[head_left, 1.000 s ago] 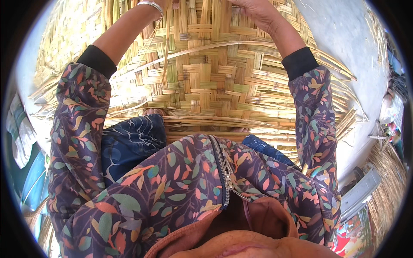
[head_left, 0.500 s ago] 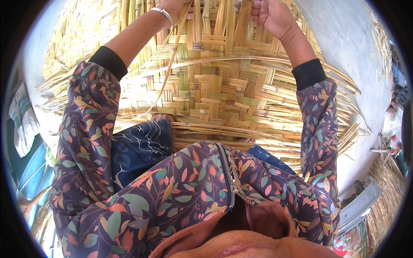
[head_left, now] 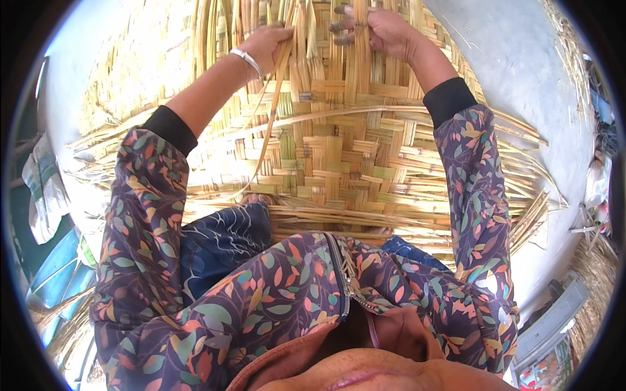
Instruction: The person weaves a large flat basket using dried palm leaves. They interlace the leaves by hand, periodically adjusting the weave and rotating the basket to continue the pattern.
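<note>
A large mat of woven bamboo strips (head_left: 339, 156) lies on the ground in front of me, its far part still loose upright strips. My left hand (head_left: 268, 44), with a silver bangle on the wrist, is closed around a thin loose strip (head_left: 274, 111) that trails back toward my knees. My right hand (head_left: 378, 29) pinches the upright strips at the far edge of the weave. Both arms wear dark sleeves with a leaf pattern.
Loose strip ends fan out around the mat on a grey concrete floor (head_left: 521, 72). A pale cloth (head_left: 42, 189) and blue sheeting (head_left: 55, 267) lie at the left. Dry straw and clutter (head_left: 587, 260) sit at the right edge. My blue-clad knees (head_left: 222, 241) rest on the mat's near edge.
Both hands have come further into view and lower in the picture as my head tipped forward. The left hand has closed on the thin strip; the right hand shifted left along the upright strips.
</note>
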A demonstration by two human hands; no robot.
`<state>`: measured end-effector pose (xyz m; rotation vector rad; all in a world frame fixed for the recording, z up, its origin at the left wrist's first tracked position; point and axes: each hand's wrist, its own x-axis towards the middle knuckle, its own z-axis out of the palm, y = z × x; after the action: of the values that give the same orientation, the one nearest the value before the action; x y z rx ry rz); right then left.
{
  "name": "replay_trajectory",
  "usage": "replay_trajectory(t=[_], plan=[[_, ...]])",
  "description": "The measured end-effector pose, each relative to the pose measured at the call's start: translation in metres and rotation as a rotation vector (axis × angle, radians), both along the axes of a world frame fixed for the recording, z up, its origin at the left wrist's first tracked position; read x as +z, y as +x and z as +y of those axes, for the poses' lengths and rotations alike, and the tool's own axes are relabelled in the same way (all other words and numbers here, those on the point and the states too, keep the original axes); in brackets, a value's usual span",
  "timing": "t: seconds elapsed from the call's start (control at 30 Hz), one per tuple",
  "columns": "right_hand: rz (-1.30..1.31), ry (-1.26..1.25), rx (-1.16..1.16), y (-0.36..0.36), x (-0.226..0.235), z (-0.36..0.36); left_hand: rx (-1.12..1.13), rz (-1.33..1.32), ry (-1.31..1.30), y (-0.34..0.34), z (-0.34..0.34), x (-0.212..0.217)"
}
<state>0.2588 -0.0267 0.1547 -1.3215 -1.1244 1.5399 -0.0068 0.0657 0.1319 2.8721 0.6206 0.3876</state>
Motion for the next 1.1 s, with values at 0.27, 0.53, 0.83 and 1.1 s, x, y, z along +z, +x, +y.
replay_trajectory(t=[0.27,0.53,0.83,1.1], plan=[[0.299,0.049,0.042,-0.036,0.008,-0.005,0.478,-0.716,-1.606,0.031,-0.011,-0.014],[0.182,-0.006,-0.242,-0.041,0.006,0.002,0.323,-0.614,-1.553,0.033,-0.010,-0.014],[0.301,0.209,-0.293,-0.008,-0.026,0.009,0.277,-0.130,-1.289,0.037,-0.001,0.001],[0.517,0.346,-0.526,-0.023,-0.031,-0.025,0.242,-0.045,-1.226,0.030,0.024,-0.018]])
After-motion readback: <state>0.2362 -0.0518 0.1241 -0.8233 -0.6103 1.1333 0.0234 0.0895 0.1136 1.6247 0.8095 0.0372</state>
